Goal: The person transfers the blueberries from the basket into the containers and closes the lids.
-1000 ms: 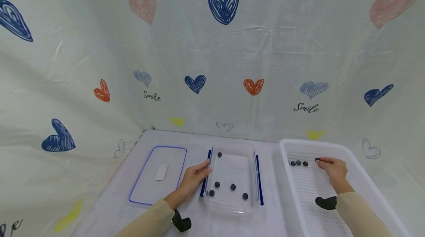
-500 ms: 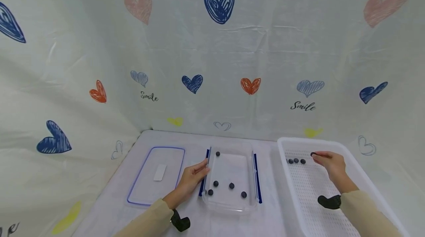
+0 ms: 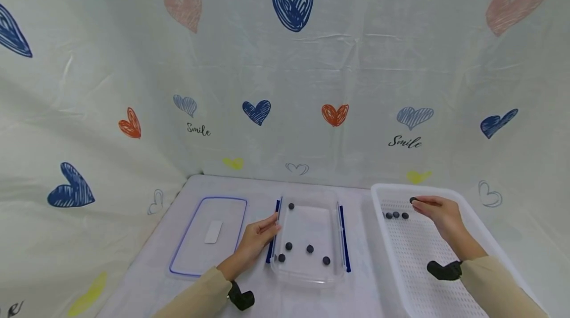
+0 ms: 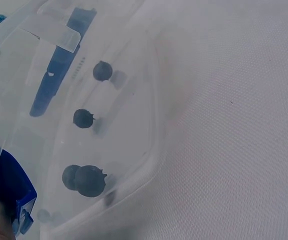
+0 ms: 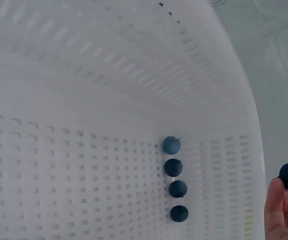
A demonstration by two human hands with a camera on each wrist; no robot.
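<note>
Right hand (image 3: 438,213): fingers narrow, pinching a small, round, dark-blue berry (image 3: 412,200) off the floor of the white, perforated plastic basket (image 3: 409,263), at its far end; berry shows no long axis. The clear, rectangular, blue-clipped plastic container (image 3: 313,224), long axis running away from the person, lies to the berry's left across white, cloth-covered counter (image 3: 365,258). Left hand (image 3: 256,240) is nearer it, fingers holding its left side. Room: pale heart-printed sheeting (image 3: 249,61) behind

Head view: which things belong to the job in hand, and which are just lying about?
In the job, it seems:
berry, pinched by the right hand
basket, holding more berries
box, also holding berries, left hand gripping its side

Apparently just about:
lid, lying left of the box
sheet, hanging behind
</note>
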